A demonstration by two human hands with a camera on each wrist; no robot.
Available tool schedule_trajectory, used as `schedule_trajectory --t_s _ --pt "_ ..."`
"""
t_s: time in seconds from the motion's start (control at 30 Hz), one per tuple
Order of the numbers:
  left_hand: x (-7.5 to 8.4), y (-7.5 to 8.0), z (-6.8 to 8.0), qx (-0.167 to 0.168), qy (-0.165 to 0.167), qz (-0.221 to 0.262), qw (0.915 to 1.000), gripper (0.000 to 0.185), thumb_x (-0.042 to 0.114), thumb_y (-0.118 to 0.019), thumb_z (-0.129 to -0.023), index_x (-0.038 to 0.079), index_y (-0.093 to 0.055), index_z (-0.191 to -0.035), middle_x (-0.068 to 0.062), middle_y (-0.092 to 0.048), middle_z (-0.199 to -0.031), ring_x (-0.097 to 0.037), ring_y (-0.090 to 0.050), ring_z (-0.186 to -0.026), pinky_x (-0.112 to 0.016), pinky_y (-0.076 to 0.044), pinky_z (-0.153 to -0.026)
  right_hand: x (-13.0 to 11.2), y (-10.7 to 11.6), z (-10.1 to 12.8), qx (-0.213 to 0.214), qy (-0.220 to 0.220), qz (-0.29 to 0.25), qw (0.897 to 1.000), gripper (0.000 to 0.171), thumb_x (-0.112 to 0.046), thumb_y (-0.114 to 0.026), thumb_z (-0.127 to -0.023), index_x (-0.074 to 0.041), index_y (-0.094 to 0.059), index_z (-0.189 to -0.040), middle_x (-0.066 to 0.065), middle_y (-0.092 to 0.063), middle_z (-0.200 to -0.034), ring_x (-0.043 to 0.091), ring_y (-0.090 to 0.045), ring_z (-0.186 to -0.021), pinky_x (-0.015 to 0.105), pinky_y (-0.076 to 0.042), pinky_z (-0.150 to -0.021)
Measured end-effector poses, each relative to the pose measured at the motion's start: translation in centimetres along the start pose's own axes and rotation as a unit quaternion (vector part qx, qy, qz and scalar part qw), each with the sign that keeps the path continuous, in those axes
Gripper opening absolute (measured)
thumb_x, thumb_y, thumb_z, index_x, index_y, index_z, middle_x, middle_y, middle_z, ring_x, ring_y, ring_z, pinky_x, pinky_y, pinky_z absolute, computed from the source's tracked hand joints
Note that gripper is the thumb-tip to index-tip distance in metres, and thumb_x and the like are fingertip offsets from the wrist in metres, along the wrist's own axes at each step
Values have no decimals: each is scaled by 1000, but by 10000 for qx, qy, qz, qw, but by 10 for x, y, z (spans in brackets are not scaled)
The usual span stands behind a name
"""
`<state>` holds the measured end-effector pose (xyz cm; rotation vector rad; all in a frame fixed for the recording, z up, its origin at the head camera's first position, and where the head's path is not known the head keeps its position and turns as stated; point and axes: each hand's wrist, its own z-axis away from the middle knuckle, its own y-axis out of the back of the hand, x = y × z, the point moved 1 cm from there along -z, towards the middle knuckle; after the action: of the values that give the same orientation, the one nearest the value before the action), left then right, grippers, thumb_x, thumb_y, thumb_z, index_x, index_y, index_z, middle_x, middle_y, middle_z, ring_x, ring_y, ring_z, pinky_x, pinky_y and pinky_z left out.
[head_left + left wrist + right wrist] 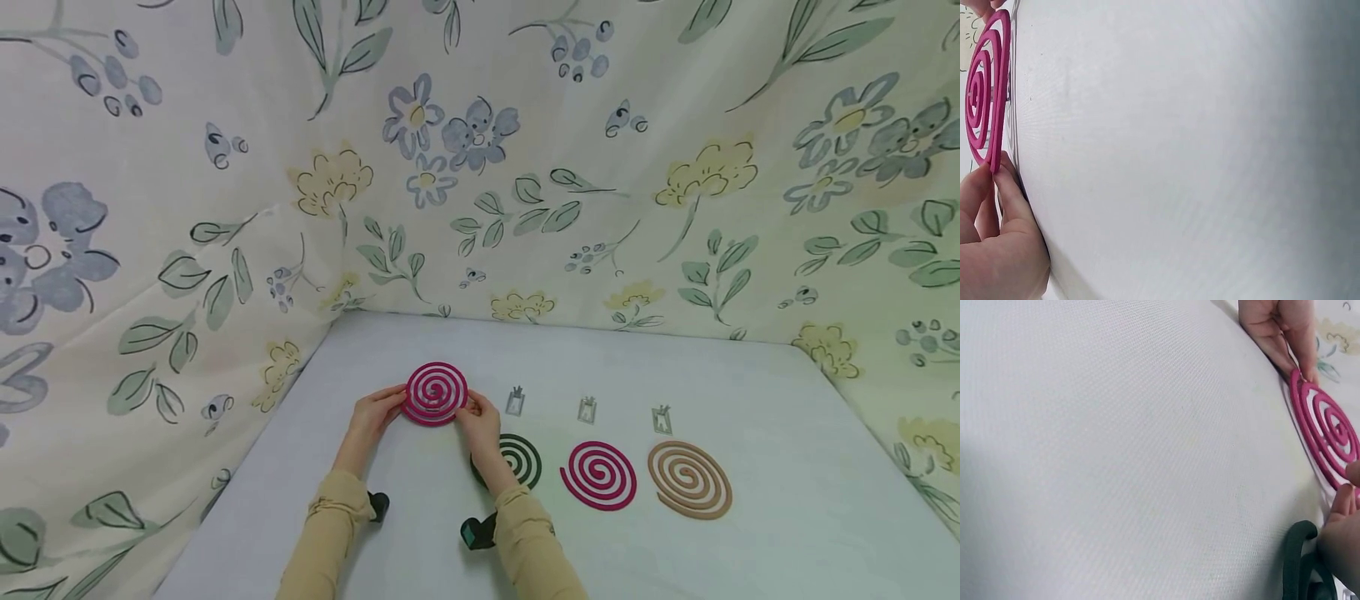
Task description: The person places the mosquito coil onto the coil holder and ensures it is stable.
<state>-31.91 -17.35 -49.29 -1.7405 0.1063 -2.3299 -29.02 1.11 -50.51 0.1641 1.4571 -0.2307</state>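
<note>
Toward the table's [750,550] left rear, a pink spiral coil [434,393] stands tilted, pinched at its edges by the left hand [372,417] and right hand [480,419]. Nearer the front edge lie a green coil [525,458], another pink coil [599,475] and a tan coil [689,479].

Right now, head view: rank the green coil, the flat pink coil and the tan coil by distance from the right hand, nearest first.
1. green coil: just beside the right hand, partly hidden by its wrist.
2. flat pink coil: middle of the row, further right.
3. tan coil: far right end of the row.
</note>
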Motion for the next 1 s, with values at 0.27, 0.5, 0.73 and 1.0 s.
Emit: schedule_trajectory --t_s 0.27,0.5,0.73,1.0 --pt "3 1 3 -81 40 184 9998 47 -4 -57 -91 -11 -43 -134 4 -68 -96 3 -62 -83 -15 -52 -81 2 -1 -2 64 -45 -8 10000 39 3 -62 -81 6 -60 -120 5 -54 -87 11 -45 -75 16 -40 -62" --pt "3 3 2 -138 165 385 9990 46 -3 -57 -90 -11 -45 -134 6 -68 -89 1 -64 -84 -17 -53 -80 1 0 -2 149 -5 -12 9999 38 3 -61 -81 7 -61 -118 6 -55 -86 10 -45 -75 17 -39 -62" --pt "3 2 1 -174 74 539 9984 45 -5 -54 -92 -12 -42 -135 3 -67 -91 -1 -64 -84 -19 -53 -82 -2 0 -1 256 -185 -41 9995 37 0 -61 -83 5 -61 -119 6 -55 -89 14 -46 -79 17 -40 -64" --pt "1 1 5 -8 -201 834 9963 44 -9 -53 -91 -17 -41 -132 -6 -68 -102 -1 -66 -83 -21 -52 -87 -9 -1 1 98 -461 100 9988 41 -3 -62 -84 8 -57 -123 14 -60 -103 20 -53 -91 25 -48 -77"
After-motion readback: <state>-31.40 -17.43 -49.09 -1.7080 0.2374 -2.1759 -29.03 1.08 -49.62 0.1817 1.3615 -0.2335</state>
